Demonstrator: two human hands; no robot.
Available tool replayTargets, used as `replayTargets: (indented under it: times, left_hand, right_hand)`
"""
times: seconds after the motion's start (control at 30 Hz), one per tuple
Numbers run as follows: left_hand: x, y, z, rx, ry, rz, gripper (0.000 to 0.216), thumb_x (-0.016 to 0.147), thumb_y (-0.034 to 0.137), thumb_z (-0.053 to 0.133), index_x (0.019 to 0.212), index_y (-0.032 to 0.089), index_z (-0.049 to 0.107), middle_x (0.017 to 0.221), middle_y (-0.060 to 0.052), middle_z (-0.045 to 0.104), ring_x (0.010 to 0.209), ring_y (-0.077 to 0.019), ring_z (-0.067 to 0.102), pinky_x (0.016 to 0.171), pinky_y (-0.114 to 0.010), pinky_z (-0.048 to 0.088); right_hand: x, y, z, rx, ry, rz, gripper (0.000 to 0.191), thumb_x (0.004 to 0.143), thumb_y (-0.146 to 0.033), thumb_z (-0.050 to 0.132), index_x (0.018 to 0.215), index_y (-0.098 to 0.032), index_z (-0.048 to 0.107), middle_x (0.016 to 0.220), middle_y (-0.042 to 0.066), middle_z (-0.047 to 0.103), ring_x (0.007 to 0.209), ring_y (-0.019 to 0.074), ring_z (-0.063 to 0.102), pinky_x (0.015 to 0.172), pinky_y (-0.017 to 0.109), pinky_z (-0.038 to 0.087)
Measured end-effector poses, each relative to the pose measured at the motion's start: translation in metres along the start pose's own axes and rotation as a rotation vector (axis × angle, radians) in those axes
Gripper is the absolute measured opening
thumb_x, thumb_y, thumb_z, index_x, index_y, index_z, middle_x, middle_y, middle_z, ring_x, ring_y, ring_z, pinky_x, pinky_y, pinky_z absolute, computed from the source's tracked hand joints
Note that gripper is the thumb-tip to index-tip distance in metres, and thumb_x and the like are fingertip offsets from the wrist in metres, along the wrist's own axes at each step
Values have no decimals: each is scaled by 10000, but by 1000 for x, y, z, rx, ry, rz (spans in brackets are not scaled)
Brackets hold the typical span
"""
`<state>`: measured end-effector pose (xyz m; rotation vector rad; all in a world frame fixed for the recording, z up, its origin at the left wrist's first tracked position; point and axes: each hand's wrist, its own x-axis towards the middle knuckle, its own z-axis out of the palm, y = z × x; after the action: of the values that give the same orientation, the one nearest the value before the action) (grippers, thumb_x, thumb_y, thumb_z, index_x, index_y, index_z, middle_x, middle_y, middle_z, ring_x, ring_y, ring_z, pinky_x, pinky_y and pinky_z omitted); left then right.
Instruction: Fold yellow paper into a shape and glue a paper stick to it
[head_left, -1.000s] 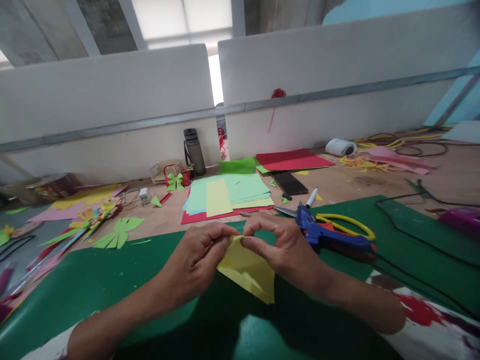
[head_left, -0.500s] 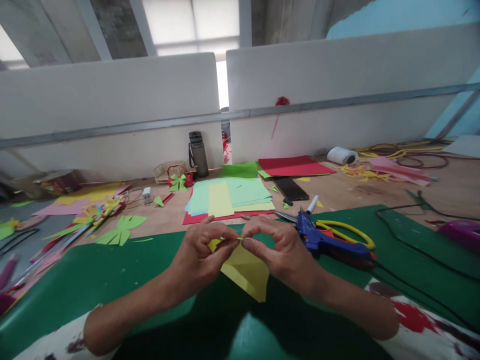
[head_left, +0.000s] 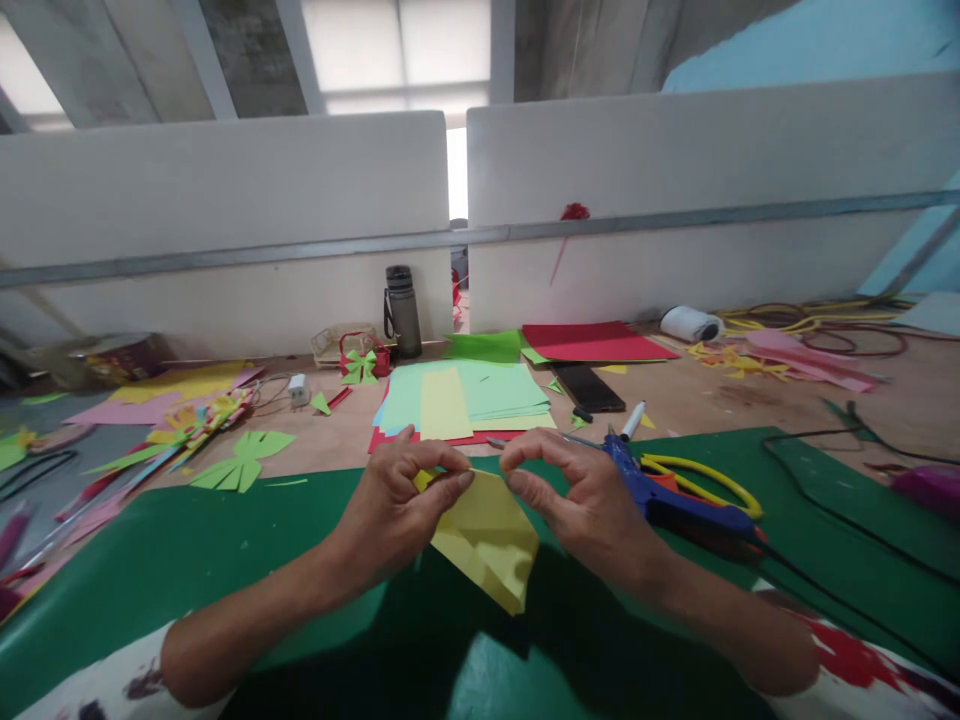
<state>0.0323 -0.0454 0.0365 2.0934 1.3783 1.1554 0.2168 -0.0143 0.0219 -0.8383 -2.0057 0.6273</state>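
Observation:
A folded piece of yellow paper (head_left: 491,535) hangs tilted above the green mat, its lower corner pointing down. My left hand (head_left: 409,495) pinches its upper edge between thumb and fingers. At the paper's upper right is my right hand (head_left: 574,490), thumb and index finger curved with a gap between them. Whether those fingertips still touch the paper's edge is hard to see. Just beyond my right hand lies a blue glue gun (head_left: 675,500), partly hidden by it, beside yellow-handled scissors (head_left: 709,480).
A green mat (head_left: 300,520) covers the near table. Behind it lie stacked pale green sheets (head_left: 502,385), a phone (head_left: 589,388), red sheets (head_left: 596,341) and a bottle (head_left: 404,315). A green paper bow (head_left: 244,460) rests at left. Black cable (head_left: 810,500) crosses the right side.
My right hand has drawn slightly right, its thumb and index finger parting from the pinch at the paper's edge. The paper has turned a little in my left hand.

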Motion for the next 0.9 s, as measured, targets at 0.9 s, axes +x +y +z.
replayTargets:
  times: [0.9]
  left_hand:
    - [-2,-11,16,59,-35,205,90,801,181,582,800,215,665,1051,-60,684,1143,-265,499,985,-541,325]
  right_hand:
    - [-11,3,-2,-86,-14,-127,136,790,-119,553,682,-199,530,692,-39,569,708,127,547,939,423,264]
